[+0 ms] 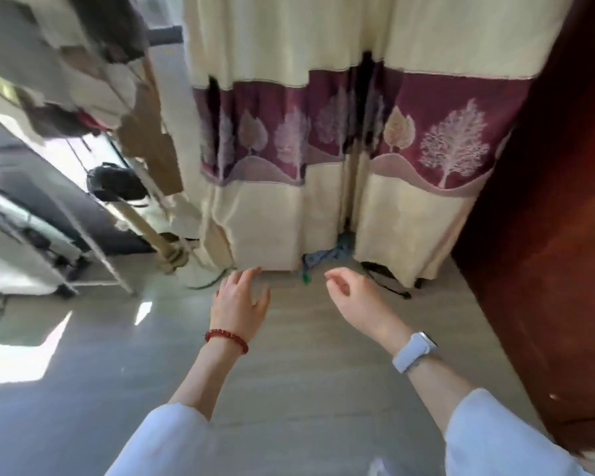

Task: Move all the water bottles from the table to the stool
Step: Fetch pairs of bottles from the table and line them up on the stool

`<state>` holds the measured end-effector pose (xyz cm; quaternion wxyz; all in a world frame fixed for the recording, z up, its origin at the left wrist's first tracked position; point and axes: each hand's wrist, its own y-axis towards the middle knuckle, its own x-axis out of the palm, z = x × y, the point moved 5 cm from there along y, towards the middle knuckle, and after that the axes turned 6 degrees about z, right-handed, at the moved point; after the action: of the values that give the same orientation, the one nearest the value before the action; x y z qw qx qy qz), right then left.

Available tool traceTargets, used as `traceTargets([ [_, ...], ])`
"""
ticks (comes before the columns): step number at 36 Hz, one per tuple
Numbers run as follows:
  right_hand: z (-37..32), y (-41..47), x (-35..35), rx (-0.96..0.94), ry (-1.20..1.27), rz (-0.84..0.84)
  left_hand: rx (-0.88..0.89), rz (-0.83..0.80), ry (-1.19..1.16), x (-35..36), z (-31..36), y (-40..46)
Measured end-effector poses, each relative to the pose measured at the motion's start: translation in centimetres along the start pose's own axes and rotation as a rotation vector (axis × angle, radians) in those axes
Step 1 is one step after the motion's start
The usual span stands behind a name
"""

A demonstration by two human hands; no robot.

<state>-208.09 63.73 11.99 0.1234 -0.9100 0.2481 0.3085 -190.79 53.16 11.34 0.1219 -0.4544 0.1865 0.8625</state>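
While both arms reach forward over the grey floor (289, 389), neither hand carries anything. Far to the left of the fingers stands a blurred pale rack (31, 249) with clothes (83, 63) hanging above it, and sunlight patches lie on the floor below. The left hand (239, 304), with a red bead bracelet (226, 339) at its wrist, has its fingers (244, 276) straight and loosely spread, palm down, touching nothing. Just beyond the fingertips of both hands hangs a cream curtain (323, 218) with a maroon band of tree shapes; a bluish cloth (330, 254) lies at its foot, between the two hands and a little past them. The right hand (352, 300), with a white wristwatch (414, 350) on its wrist, has its fingers loosely curled and relaxed, holding nothing. To the right of those fingers stands a dark reddish wooden panel (547, 235). White sleeves (495, 441) cover both forearms. No water bottle, table or stool shows in this view, so their places cannot be told.
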Motion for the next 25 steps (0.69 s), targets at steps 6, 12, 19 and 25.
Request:
traceTargets([
  [6, -11.9, 3.7, 15.2, -0.231, -0.116, -0.324, -0.283, 0.212, 0.004, -8.9, -15.2, -1.4],
  [12, -21.9, 6.5, 29.5, -0.440, -0.214, -0.571, -0.579, 0.341, 0.090, -15.7, -28.3, -3.0],
  [19, -34.4, 9.3, 45.8, -0.637, -0.301, -0.790, -0.842, 0.431, 0.163, -24.6, -42.5, -1.5],
  [25, -46.1, 7.5, 58.4, -0.845, -0.341, -0.952, -1.027, 0.573, 0.172, -32.7, -52.0, -1.8],
])
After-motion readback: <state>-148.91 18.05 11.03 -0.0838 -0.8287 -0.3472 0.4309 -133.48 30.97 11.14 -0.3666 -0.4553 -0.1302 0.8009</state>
